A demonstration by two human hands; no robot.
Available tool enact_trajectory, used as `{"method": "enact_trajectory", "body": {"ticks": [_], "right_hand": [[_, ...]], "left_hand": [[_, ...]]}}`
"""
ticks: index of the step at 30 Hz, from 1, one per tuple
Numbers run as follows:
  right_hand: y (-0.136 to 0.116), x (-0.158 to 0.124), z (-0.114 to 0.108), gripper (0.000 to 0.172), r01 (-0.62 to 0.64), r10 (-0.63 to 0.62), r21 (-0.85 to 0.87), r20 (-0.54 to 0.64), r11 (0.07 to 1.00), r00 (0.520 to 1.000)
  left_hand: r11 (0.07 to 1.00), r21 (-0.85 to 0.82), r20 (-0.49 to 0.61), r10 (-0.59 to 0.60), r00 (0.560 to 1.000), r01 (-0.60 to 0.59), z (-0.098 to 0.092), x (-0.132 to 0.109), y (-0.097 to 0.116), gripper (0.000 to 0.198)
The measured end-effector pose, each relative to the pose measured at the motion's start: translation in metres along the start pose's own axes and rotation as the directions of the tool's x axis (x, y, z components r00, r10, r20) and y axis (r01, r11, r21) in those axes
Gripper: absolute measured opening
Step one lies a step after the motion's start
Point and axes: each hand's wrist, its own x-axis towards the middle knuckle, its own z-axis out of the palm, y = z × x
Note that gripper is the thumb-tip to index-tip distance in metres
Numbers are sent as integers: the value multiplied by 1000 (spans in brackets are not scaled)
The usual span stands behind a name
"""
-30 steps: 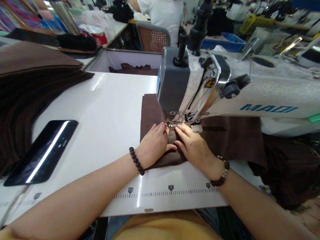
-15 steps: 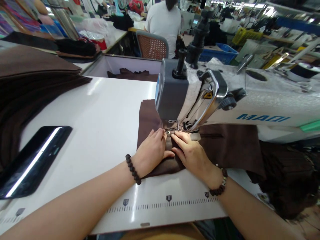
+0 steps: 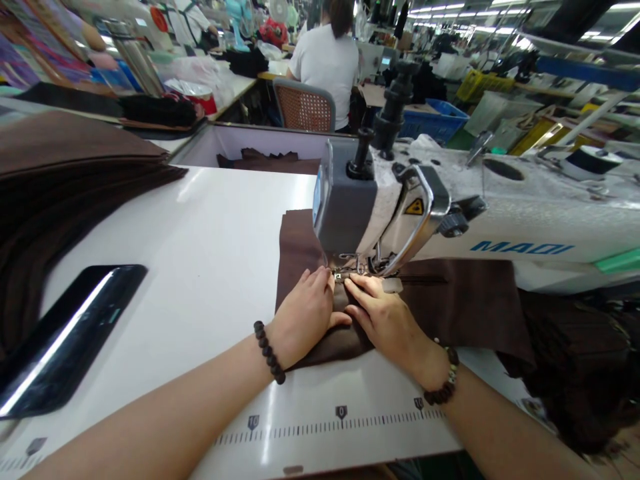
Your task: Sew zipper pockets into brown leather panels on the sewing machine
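Left hand (image 3: 306,313): loosely flat at the foot's 8 o'clock, fingers together, thumb spread, gripping nothing; best pressing the fabric smooth, fingertips clear of the foot.
Presser foot (image 3: 339,275): small metal foot between both sets of fingertips; a slow, steady feed would suit such close work.
Right hand (image 3: 387,317): laid flat at 4 o'clock, fingers slightly parted, holding nothing; light, even pressure should guide without dragging.
Brown fabric panel (image 3: 470,293): under both hands and the foot, running out towards 3 o'clock; its dark strip (image 3: 425,279) wants keeping straight.
Smartphone (image 3: 75,333): between 8 and 9 o'clock, lower in view than a second ago.
Warning label (image 3: 415,207): shows whole; half a second ago metal linkage partly covered it.
MAQI sewing machine (image 3: 540,220): lower in view too; hands and fabric sit nearly unchanged about it.
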Motion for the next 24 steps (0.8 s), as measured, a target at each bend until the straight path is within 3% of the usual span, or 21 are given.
{"method": "enact_trajectory", "body": {"ticks": [11,24], "right_hand": [[1,4,2,36,-17,16,-30,-18,999,1000],[5,6,5,35,-12,9,-61,-61,998,998]], "left_hand": [[998,-56,-42,-7,999,5,2,3,-3,69],[999,-46,-18,6,1000,-7,1,7,-6,61]]}}
